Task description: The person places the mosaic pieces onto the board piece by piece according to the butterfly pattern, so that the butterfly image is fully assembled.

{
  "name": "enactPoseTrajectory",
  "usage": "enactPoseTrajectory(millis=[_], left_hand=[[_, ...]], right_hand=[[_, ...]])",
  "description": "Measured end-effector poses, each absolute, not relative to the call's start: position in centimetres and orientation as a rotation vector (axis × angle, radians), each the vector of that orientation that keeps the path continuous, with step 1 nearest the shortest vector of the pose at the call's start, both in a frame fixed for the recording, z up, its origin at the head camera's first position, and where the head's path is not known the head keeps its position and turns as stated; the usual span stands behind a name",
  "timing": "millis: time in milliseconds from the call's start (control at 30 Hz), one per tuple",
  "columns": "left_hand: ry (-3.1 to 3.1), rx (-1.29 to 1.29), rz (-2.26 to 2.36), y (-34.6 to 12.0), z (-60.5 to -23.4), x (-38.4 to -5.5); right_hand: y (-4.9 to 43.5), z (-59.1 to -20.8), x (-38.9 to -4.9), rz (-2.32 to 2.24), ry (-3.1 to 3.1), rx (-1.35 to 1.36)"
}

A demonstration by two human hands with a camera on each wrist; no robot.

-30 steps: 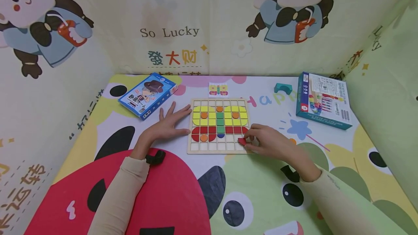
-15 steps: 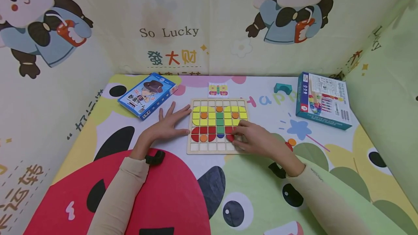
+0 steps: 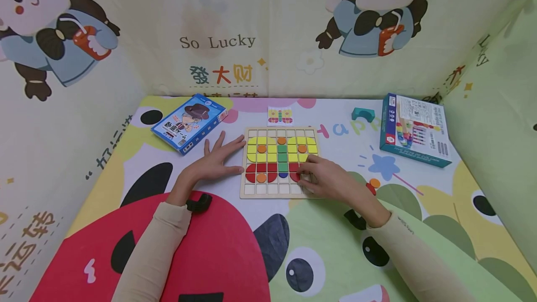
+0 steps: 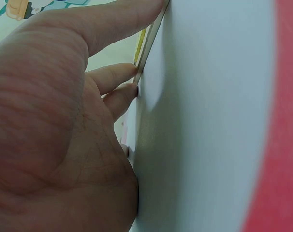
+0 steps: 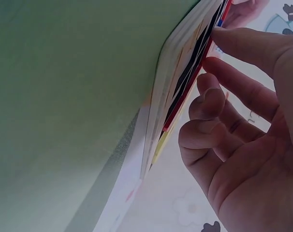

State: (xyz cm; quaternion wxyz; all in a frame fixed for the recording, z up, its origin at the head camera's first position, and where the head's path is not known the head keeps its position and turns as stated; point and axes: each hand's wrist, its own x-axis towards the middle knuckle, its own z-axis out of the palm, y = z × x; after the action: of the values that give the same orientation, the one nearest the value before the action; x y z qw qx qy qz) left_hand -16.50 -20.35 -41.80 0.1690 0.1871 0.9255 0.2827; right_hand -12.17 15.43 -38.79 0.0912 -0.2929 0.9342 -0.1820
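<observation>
A wooden grid board (image 3: 274,192) carries flat tiles: yellow tiles (image 3: 271,149) on both sides, green squares (image 3: 283,157) down the middle, red tiles (image 3: 261,167) below, and orange discs (image 3: 282,140). My left hand (image 3: 211,160) lies spread at the board's left edge, thumb and fingertips touching it, also in the left wrist view. Over the lower right of the board, my right hand (image 3: 329,178) pinches a rounded red tile (image 3: 295,177) beside the small blue tile (image 3: 283,175). Its other fingers are curled in the right wrist view. The hand hides some tiles there.
Behind the board lies a small picture card (image 3: 280,115) with a similar pattern. A blue box (image 3: 189,122) stands back left, a teal-edged box (image 3: 415,129) back right, near a teal arch block (image 3: 363,114). A loose orange disc (image 3: 375,182) and red piece (image 3: 371,188) lie to the right.
My right hand has moved left across the board with the red tile, down to the row below the red squares, and has stayed there since. The left hand has not moved.
</observation>
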Motion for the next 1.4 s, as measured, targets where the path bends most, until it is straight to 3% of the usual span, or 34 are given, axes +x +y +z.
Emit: enactPoseTrajectory(millis=[533, 1400], left_hand=[[2.631, 0.524, 0.784, -20.3, -41.7, -16.5], [2.639, 0.526, 0.782, -20.3, -41.7, -16.4]], right_hand=[[16.9, -38.5, -12.0, -0.540, 2.795, -0.829], [32.9, -38.5, -9.8, -0.623, 2.882, -0.653]])
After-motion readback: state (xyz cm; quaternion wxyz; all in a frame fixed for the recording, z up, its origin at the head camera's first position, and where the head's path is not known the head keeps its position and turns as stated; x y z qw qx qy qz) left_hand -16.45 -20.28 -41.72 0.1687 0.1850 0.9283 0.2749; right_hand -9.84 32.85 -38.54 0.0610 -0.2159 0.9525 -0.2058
